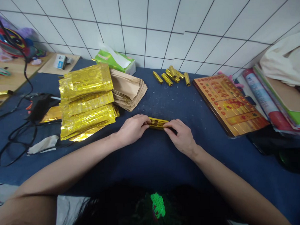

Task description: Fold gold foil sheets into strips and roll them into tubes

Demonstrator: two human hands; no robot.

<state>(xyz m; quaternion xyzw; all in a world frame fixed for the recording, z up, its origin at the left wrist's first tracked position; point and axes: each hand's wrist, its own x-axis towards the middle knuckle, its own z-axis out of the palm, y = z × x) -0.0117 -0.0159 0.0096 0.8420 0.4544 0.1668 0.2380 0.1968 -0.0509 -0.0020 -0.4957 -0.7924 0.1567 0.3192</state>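
Between my two hands lies a narrow folded strip of gold foil paper, low over the blue tablecloth. My left hand pinches its left end with thumb and fingers. At the right end, my right hand grips it the same way. To the left of my left hand is a fanned pile of gold foil paper sheets, with a stack of brown paper sheets behind it. Several small gold paper rolls lie in a loose group near the wall.
A green tissue pack stands by the tiled wall. On the right are a gold printed packet, a stack of books and a red-and-blue roll. A black cable with an adapter lies on the left.
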